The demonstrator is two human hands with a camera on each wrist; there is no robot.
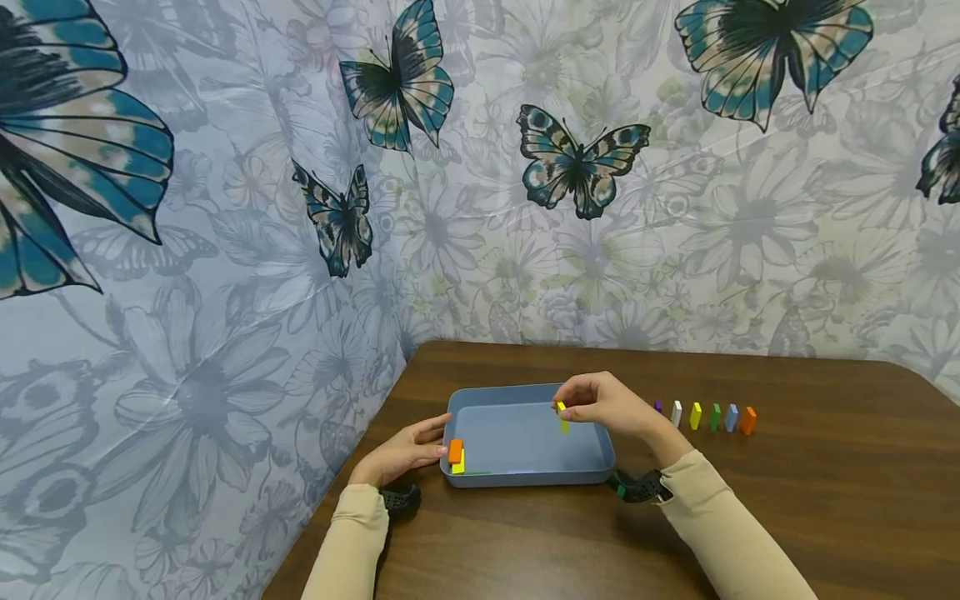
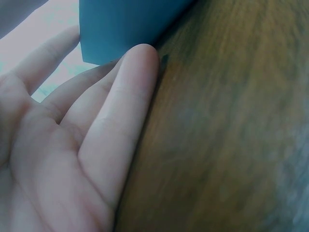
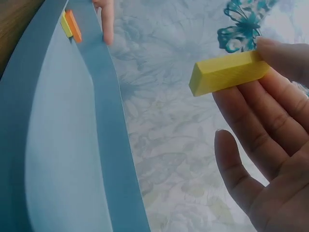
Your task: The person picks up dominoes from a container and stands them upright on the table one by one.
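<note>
The yellow block point(image 3: 229, 72) looked light to me, a small, stiff bar with flat faces and square edges, perhaps painted wood. I judged that it would neither give under a pinch nor break easily, though its smooth sides might slip or twist if caught only at a corner. Its broad long faces, near one end, seemed the best place to take hold, leaving the other end free.

That was how my right hand point(image 1: 603, 407) had it: the thumb pressed on one side, fingertips supported the other, and the far end stuck out past them. The little finger stood apart from the block. I held it above the right part of the blue tray point(image 1: 525, 481), which rested on the wooden surface point(image 1: 510, 542).

My left hand point(image 1: 405, 450) was open, fingers stretched out, touching the tray's left side. Its thumb lay near an orange block point(image 1: 455, 451) in the tray's near left corner, beside a second yellow block point(image 1: 458, 469); I couldn't tell whether thumb and orange block touched.
</note>
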